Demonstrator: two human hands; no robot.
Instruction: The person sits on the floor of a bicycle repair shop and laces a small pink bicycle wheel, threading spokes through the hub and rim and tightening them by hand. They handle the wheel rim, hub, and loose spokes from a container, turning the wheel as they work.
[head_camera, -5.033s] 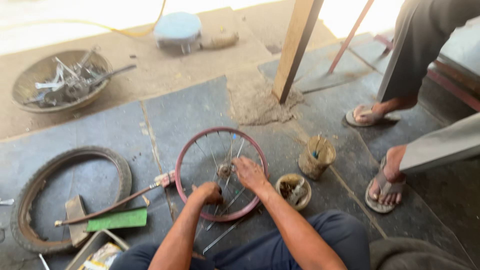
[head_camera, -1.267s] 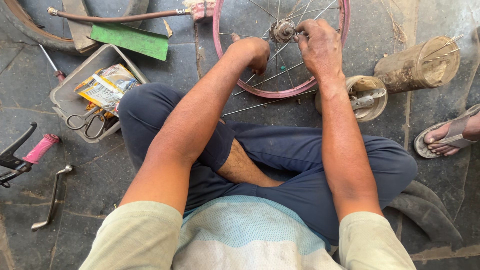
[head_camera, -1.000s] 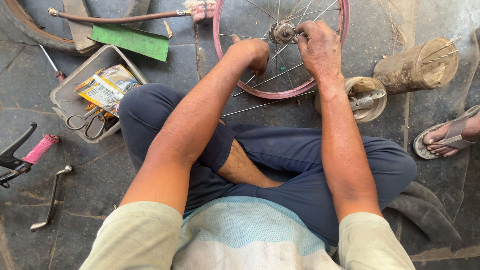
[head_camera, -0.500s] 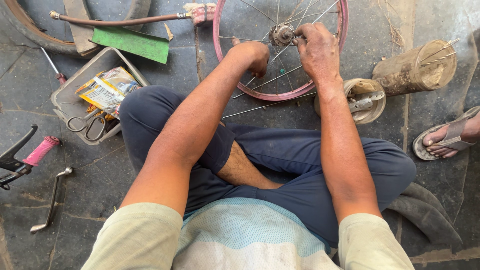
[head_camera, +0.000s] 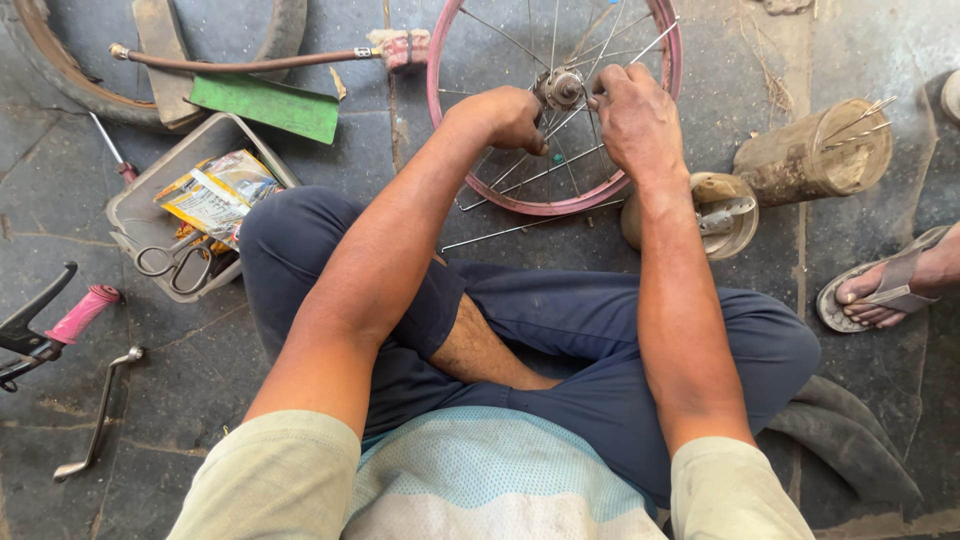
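Between left hand (head_camera: 508, 118) and right hand (head_camera: 637, 120): wheel hub (head_camera: 562, 88).

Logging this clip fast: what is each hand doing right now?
Left hand: closed around spokes near the hub.
Right hand: fingers pinched on a spoke at the hub.

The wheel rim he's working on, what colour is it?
Pink, the wheel rim shows best in the head view.
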